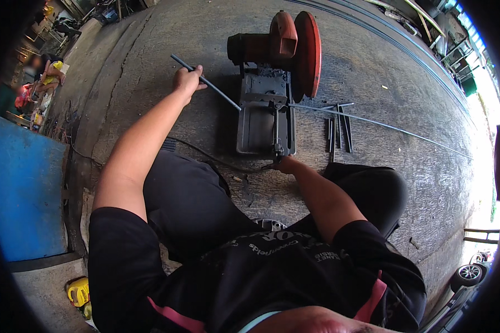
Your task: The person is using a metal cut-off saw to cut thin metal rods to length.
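Note:
In front of me on the concrete floor stands a cut-off saw with a red blade guard (pixel 308 53) and a dark metal base (pixel 243 130). My left hand (pixel 188 83) is closed round a short metal rod (pixel 222 95), which slants down to the right, its lower end beside the saw base. At the base's near end my right hand (pixel 286 165) grips the vise handle (pixel 273 165), its fingers partly hidden. The vise screw (pixel 276 127) runs from there toward the saw's middle. A long thin metal rod (pixel 372 122) reaches from the vise out to the right.
Several short metal pieces (pixel 339 129) lie right of the saw. Long metal bars (pixel 389 36) lie at the far right. A dark cable (pixel 203 151) crosses the floor toward the saw. A blue panel (pixel 25 188) stands at left, and a person (pixel 50 75) is at far left.

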A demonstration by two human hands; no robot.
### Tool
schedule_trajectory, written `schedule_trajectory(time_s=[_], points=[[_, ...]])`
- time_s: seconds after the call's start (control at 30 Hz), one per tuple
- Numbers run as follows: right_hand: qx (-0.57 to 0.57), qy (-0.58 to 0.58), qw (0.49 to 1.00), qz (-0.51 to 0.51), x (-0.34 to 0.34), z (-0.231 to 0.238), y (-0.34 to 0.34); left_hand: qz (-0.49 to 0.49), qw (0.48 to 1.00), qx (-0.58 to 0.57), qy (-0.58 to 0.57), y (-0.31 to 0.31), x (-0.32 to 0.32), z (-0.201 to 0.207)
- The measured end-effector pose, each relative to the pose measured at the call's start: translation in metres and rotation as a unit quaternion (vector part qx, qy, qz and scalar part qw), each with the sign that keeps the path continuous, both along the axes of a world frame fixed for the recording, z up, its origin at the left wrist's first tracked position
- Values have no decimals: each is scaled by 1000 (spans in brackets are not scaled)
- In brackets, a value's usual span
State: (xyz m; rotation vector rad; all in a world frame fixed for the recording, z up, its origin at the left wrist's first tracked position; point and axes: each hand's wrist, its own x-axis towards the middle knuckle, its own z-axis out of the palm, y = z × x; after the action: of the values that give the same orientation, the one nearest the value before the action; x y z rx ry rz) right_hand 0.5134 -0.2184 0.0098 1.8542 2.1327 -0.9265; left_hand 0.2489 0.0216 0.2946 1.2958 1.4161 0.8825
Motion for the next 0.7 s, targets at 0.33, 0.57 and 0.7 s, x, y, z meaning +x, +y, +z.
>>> schedule_trajectory(time_s=[0.33, 0.57, 0.7], points=[[-105, -24, 985, -137, -21, 37, 4, 8, 1000, 4, 14, -3, 2, 4], [-262, 61, 949, -161, -37, 83, 40, -10, 1000, -3, -9, 0, 1, 2], [-225, -26, 965, -133, -31, 106, 51, 1, 1000, 2, -1, 0, 2, 3]])
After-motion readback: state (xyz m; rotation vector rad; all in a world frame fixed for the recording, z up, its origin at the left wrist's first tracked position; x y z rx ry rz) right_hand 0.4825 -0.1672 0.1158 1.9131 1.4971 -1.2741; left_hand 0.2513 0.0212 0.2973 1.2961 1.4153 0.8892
